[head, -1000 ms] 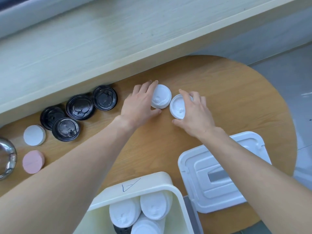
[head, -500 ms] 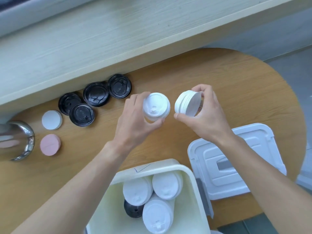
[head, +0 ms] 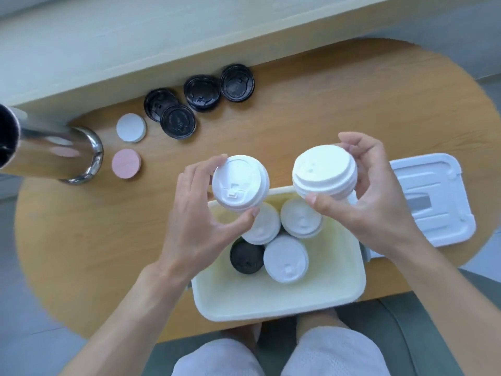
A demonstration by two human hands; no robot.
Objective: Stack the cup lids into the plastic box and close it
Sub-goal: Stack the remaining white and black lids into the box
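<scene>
My left hand (head: 200, 223) grips a stack of white cup lids (head: 238, 183) above the far left corner of the cream plastic box (head: 271, 302). My right hand (head: 371, 202) holds a second white lid stack (head: 322, 169) above the box's far right corner. Inside the box stand three white lid stacks (head: 286, 259) and one black stack (head: 245, 257). Several black lids (head: 202, 92) lie on the wooden table near the wall. The box's white cover (head: 433, 202) lies flat to the right of the box.
A shiny metal cylinder (head: 51, 156) lies at the table's left. A white disc (head: 131, 128) and a pink disc (head: 127, 164) sit beside it. A pale ledge (head: 162, 36) runs along the far side. My knees (head: 284, 354) show below the table edge.
Both hands lifted their white lid stacks off the table and carried them toward me, now over the box. The view tilted down, showing more of the box.
</scene>
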